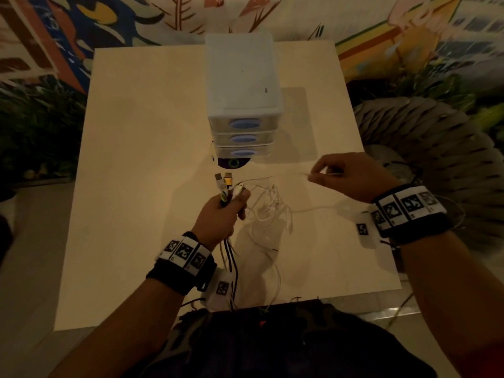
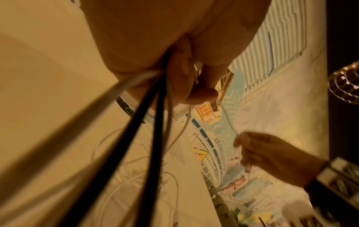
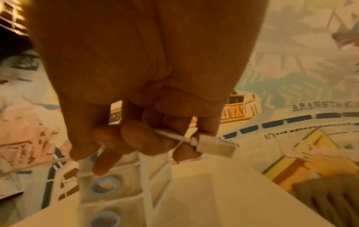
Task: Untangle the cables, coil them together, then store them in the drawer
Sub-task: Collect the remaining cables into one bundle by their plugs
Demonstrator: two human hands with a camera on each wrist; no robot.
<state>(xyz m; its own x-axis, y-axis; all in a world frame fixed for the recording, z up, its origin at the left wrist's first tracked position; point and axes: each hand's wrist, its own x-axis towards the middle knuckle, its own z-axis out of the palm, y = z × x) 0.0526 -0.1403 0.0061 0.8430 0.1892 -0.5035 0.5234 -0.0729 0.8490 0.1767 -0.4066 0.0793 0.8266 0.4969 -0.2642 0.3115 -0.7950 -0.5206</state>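
Observation:
My left hand [image 1: 223,211] grips a bundle of cable ends [image 1: 225,184], their white, yellow and grey plugs sticking up above the fist. Black and white cables [image 2: 147,122] hang down from that fist toward my lap. A loose tangle of thin white cable [image 1: 270,211] lies on the table to the right of it. My right hand [image 1: 346,175] is raised over the table's right side and pinches a thin white cable [image 1: 321,174] near its plug [image 3: 213,145]. The white drawer unit [image 1: 242,105] with three shut drawers stands at the table's middle back.
The pale table [image 1: 141,186] has bare surface left of the hands. A dark round disc [image 1: 231,162] peeks out under the drawer unit's front. A grey pleated object [image 1: 425,137] sits off the table's right edge. A painted wall runs behind.

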